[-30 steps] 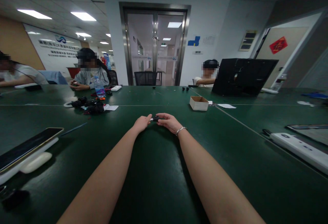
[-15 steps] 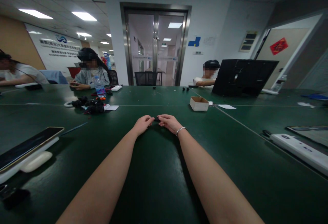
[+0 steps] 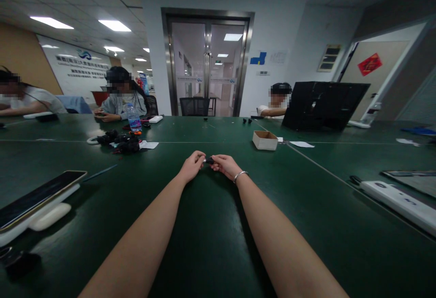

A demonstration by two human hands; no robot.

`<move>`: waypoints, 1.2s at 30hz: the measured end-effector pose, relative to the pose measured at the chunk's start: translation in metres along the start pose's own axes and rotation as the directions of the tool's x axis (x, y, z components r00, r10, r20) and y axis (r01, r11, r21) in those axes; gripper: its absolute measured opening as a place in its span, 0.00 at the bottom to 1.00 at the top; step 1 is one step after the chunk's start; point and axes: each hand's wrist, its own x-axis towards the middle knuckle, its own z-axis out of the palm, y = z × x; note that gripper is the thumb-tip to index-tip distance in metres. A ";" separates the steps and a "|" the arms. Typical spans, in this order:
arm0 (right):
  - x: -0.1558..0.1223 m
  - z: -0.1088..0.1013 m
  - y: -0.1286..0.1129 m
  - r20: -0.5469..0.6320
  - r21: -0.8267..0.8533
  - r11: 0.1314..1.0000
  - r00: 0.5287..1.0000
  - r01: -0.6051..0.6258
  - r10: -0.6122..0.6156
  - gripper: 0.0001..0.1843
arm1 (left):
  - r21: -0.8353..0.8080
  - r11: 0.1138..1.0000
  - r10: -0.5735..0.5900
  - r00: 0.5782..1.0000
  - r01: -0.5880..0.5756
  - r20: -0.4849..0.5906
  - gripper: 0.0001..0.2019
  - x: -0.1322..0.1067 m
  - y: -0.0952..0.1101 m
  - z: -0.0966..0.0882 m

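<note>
A small black piece with a short silvery end (image 3: pixel 209 161) is held just above the green table (image 3: pixel 211 225), between my two hands. My left hand (image 3: pixel 192 166) is closed, its thumb and fingers pinching the silvery left end. From the other side my right hand (image 3: pixel 225 165), with a silver bangle at the wrist, pinches the black right end. Fingers cover much of the piece, so its exact kind cannot be made out.
Beyond my right hand stands an open cardboard box (image 3: pixel 265 141). Black items (image 3: pixel 122 142) and a water bottle (image 3: pixel 133 117) lie left of centre. A phone (image 3: pixel 37 198) is at near left, a white power strip (image 3: pixel 398 200) at right. Several people sit across the table.
More of the black piece shows between my fingers, and its silvery end has come into sight by my left hand. Both hands stay in nearly the same place.
</note>
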 end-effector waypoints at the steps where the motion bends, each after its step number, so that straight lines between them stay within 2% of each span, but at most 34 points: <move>1: 0.000 0.000 0.000 -0.006 -0.001 1.000 1.000 -0.001 0.001 0.05 | 0.013 1.000 0.007 1.000 -0.007 -0.014 0.14 0.000 -0.001 0.000; 6: 0.001 -0.001 0.001 -0.004 0.006 1.000 1.000 0.002 -0.002 0.04 | 0.005 0.998 -0.059 0.998 0.059 0.013 0.16 0.001 -0.002 0.000; 10: 0.001 -0.002 0.001 0.004 0.004 1.000 1.000 0.002 -0.002 0.04 | 0.055 0.998 -0.027 1.000 0.027 0.005 0.16 0.000 -0.002 -0.001; 15: 0.001 -0.001 0.001 0.003 0.008 1.000 1.000 0.002 -0.002 0.05 | 0.031 0.998 -0.051 0.998 0.050 0.036 0.16 -0.001 -0.001 -0.001; 25: 0.001 0.000 0.002 0.016 -0.002 1.000 1.000 0.010 -0.010 0.06 | 0.053 0.998 -0.032 0.999 0.031 0.011 0.15 0.000 -0.002 -0.001; 29: 0.001 -0.001 0.002 0.017 -0.005 1.000 1.000 0.007 -0.007 0.05 | 0.046 0.997 -0.068 0.997 0.066 0.023 0.16 0.000 -0.003 -0.001; 33: 0.002 -0.002 0.003 0.024 -0.007 1.000 1.000 0.010 -0.010 0.05 | 0.070 0.997 -0.036 0.999 0.035 0.008 0.15 0.000 -0.003 0.000; 36: 0.003 -0.002 0.004 0.028 -0.006 1.000 1.000 0.010 -0.010 0.06 | 0.067 0.996 -0.061 0.998 0.060 0.021 0.16 0.000 -0.002 -0.001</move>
